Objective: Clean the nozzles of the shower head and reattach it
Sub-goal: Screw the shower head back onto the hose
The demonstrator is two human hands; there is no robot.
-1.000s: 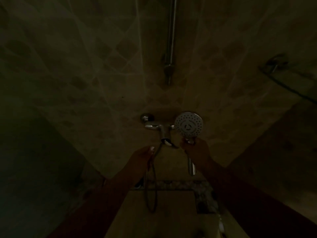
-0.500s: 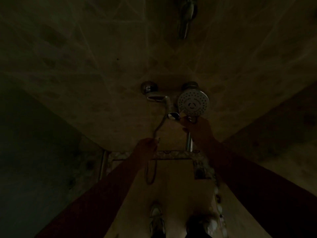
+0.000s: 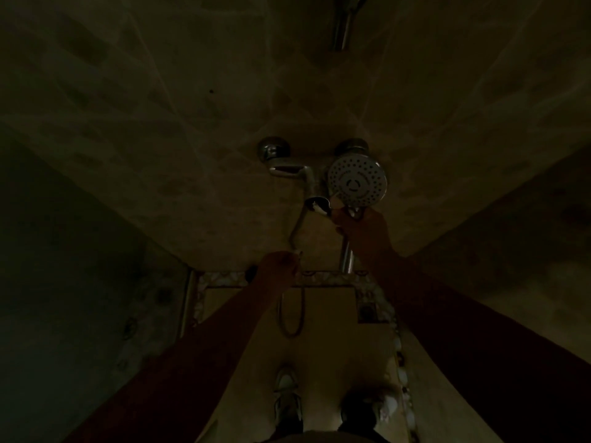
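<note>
The room is very dim. A round chrome shower head (image 3: 357,182) faces me with its dotted nozzle plate, held up in front of the wall mixer tap (image 3: 287,169). My right hand (image 3: 361,230) grips its handle just below the head; the handle's lower end (image 3: 347,257) sticks out under my fist. My left hand (image 3: 278,265) is closed around the metal hose (image 3: 295,227), which runs up to the tap and loops down below my hand (image 3: 291,318).
The lower end of the chrome slide rail (image 3: 342,30) hangs on the tiled wall above. A patterned tile border (image 3: 367,302) frames the shower floor. My two shoes (image 3: 287,398) stand on the floor below. A dark wall stands at the left.
The view has tilted downward, so the tap and shower head sit lower against the wall and my shoes show. My left hand has slid down the hose. My right hand keeps its hold.
</note>
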